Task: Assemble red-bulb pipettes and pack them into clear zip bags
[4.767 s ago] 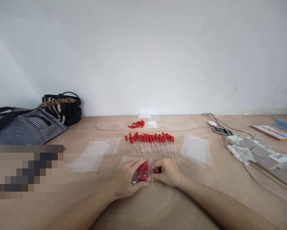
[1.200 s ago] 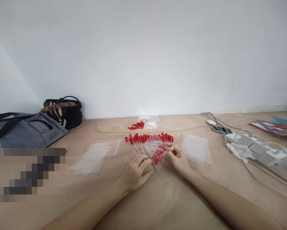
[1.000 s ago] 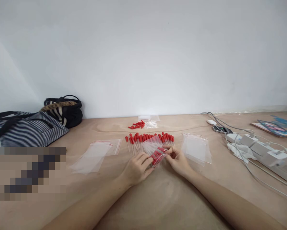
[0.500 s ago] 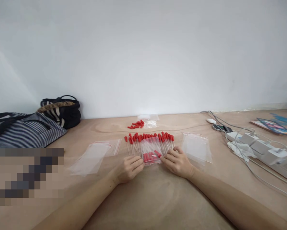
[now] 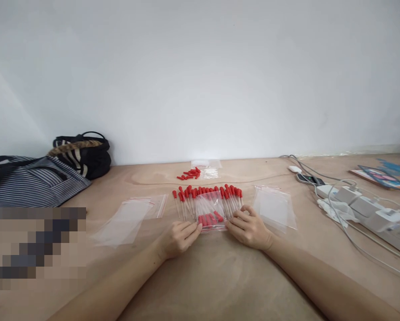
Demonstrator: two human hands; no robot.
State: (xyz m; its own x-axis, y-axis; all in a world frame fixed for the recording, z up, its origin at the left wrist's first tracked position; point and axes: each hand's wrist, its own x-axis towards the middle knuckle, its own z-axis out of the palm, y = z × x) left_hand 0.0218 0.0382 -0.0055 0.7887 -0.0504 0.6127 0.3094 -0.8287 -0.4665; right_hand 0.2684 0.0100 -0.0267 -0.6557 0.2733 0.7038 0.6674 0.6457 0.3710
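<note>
A clear zip bag (image 5: pixel 209 206) lies in front of me with several red-topped droppers inside, their red bulbs toward its near, zip end. My left hand (image 5: pixel 181 238) pinches the bag's near left corner between thumb and fingers. At the near right corner, my right hand (image 5: pixel 248 227) is closed on the bag's edge, its fingers curled. Beyond and beside the bag spreads a row of glass droppers (image 5: pixel 233 196) with red rubber bulbs pointing away from me. The bag covers part of that row.
Empty zip bags lie in a left stack (image 5: pixel 126 220) and a right stack (image 5: pixel 275 207). Farther back are loose red bulbs (image 5: pixel 189 174) and clear tubes (image 5: pixel 210 172). A power strip with chargers (image 5: pixel 356 200) and cables sits right; striped bags (image 5: pixel 42 180) stand left.
Both hands keep hold of the bag's near corners. The left thumb has shifted slightly upward along the edge, and the bag's near end looks a little flatter.
</note>
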